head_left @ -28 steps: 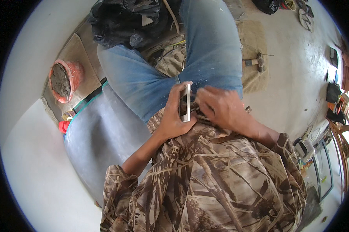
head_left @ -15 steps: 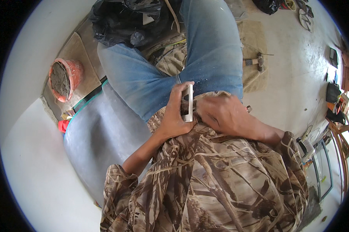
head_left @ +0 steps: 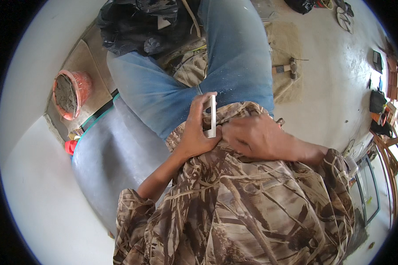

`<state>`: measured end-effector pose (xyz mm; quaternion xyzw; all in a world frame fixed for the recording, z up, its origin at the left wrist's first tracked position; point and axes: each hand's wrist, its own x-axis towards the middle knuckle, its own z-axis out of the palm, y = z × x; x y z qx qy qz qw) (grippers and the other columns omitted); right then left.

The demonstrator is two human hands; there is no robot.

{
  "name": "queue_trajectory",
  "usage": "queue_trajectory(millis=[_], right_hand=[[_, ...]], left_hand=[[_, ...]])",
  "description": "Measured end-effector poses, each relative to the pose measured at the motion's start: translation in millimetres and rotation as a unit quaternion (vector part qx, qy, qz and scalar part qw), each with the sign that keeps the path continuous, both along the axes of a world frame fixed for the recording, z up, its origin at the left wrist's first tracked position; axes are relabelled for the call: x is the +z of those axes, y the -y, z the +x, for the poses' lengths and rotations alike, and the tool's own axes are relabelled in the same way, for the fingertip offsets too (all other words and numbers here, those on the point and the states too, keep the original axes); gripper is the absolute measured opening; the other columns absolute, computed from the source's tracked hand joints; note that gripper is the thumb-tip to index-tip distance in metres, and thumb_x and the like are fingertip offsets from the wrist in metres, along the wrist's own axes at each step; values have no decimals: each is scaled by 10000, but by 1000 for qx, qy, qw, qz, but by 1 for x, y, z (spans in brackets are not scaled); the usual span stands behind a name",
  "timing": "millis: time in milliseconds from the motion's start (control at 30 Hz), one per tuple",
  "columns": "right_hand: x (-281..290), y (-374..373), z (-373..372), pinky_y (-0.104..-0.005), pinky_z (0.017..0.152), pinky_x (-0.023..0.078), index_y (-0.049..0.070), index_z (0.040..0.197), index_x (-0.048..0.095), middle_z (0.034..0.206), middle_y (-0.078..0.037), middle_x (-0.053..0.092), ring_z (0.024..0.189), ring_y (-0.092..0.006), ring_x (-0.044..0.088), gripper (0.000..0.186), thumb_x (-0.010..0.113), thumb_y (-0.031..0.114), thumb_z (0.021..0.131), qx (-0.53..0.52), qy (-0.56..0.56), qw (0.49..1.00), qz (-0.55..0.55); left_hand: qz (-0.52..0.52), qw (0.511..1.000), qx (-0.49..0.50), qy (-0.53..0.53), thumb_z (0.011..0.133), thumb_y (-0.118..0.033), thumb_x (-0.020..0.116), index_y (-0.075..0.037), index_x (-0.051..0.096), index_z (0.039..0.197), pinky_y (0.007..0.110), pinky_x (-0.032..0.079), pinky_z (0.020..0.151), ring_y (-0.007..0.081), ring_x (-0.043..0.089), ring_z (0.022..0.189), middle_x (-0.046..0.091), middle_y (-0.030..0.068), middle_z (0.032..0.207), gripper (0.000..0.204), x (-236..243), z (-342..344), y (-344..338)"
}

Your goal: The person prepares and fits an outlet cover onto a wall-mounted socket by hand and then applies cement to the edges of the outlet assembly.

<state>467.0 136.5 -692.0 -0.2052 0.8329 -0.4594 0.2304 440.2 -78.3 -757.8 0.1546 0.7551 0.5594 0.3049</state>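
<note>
My left hand (head_left: 196, 125) is closed around a white rectangular frame (head_left: 213, 115), held upright on its edge over my lap. Its thumb and fingers grip the top and bottom ends, and there is an opening through the middle. Just right of the frame, my right hand (head_left: 252, 134) is curled into a closed, slightly blurred grip in front of my camouflage shirt (head_left: 243, 194). Whatever its fingers may hold is hidden. Both hands stay close together above my blue jeans (head_left: 238, 53).
At the left, an orange bucket of grey mortar (head_left: 66, 95) stands on tiles beside a grey curved panel (head_left: 115, 137). Black plastic bags (head_left: 137, 26) lie ahead. A hammer (head_left: 291, 68) rests on a tan sack (head_left: 285, 39) right of my leg; sandals (head_left: 343, 20) lie farther off.
The view has shifted slightly, moving the surroundings a little left. My left hand keeps its hold on the frame; my right hand has shifted slightly beside it, fingers still curled.
</note>
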Motion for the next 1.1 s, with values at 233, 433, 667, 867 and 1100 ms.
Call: queue_trajectory(millis=[233,433,667,867,1100], right_hand=[[-1,1,2,-437,556,521,64,1017,603,813,-109,643,702,-306,677,162,630,186,913,-15,2,1000,28],[-29,-1,-10,-407,499,519,82,1016,598,781,-80,623,684,-261,688,166,648,192,902,-89,-64,993,53],[-3,-4,5,-428,550,524,82,978,601,814,-86,624,723,-302,679,159,654,200,887,-29,8,999,15],[-8,3,9,-432,557,536,76,982,583,819,-93,616,708,-308,675,172,652,198,882,-18,-28,999,26],[-12,-1,-1,-445,560,540,83,982,557,850,-99,619,715,-318,671,181,651,206,889,-47,-7,999,27]], left_hand=[[19,1000,3,0,705,15,676,-33,385,1433,379,395,1046,282,498,1185,472,153,1259,786,2,-3,-3],[25,1000,2,10,730,-4,690,-33,373,1450,355,387,1060,221,485,1183,461,129,1238,787,1,-2,0],[5,999,12,30,692,-27,696,-20,376,1438,422,411,1039,395,505,1182,467,228,1290,812,-3,2,-2],[9,1000,7,-5,722,25,684,-44,386,1446,341,397,1017,231,481,1181,455,118,1218,786,-2,-1,-3],[7,1000,10,4,701,-29,692,-10,395,1414,424,406,1060,383,508,1197,474,228,1284,773,3,-2,-8]])
